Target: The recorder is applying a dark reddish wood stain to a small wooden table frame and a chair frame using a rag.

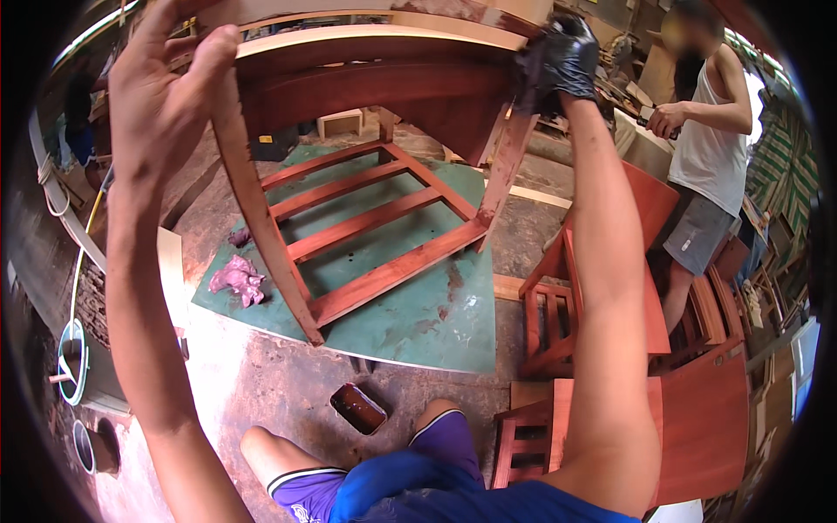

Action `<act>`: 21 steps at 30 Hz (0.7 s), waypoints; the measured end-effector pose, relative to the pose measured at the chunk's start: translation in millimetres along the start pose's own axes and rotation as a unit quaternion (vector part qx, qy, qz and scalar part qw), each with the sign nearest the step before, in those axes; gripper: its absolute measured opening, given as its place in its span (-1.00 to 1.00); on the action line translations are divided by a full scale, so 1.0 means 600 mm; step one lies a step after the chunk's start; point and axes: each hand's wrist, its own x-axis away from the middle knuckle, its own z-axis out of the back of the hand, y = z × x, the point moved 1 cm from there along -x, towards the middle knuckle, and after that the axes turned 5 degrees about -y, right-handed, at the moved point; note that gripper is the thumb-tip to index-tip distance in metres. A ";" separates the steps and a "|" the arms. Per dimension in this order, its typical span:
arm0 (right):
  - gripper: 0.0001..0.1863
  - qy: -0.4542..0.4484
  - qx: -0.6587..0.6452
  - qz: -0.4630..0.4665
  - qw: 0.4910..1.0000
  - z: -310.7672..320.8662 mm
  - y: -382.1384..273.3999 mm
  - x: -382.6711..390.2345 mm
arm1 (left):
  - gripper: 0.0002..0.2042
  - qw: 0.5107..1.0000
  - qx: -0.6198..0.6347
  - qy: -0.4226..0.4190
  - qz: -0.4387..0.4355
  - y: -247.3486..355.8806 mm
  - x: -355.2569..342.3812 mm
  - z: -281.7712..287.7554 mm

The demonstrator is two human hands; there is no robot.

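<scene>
A slatted wooden furniture frame [375, 235], partly coloured red-brown, stands tilted on a green board [410, 336]. Whether it is a chair or a small table I cannot tell. My bare left hand [170, 105] grips its upper left corner, thumb on the near side and some fingers hidden behind the wood. At the upper right corner, my right hand [562, 65] in a black glove is closed on the frame; its fingertips are partly hidden. A stained pinkish rag [238, 279] lies crumpled on the board's left side. Between my knees sits a tray of dark red-brown liquid [358, 410].
Red-stained furniture pieces [697, 427] crowd the right side. Behind them stands a person [711, 131] in a white sleeveless top, holding a small object. A bucket [73, 362] and a metal can [94, 446] are on the left. Loose wood is piled at the back.
</scene>
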 end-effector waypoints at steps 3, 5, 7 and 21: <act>-0.74 -0.090 0.388 0.014 0.917 0.081 0.147 -0.038 | -0.68 1.000 -0.005 0.012 -0.019 0.001 0.001 -0.015; -0.74 -0.140 0.512 0.091 0.843 0.069 0.146 -0.050 | -0.69 0.998 -0.033 0.028 -0.050 0.005 0.004 -0.007; -0.79 -0.043 0.249 -0.012 0.968 0.047 0.138 -0.046 | -0.69 0.997 -0.032 0.031 -0.065 0.009 0.003 -0.010; -0.82 0.058 0.189 0.087 0.976 -0.108 -0.142 -0.004 | -0.68 0.997 -0.020 0.016 -0.067 0.020 -0.007 -0.011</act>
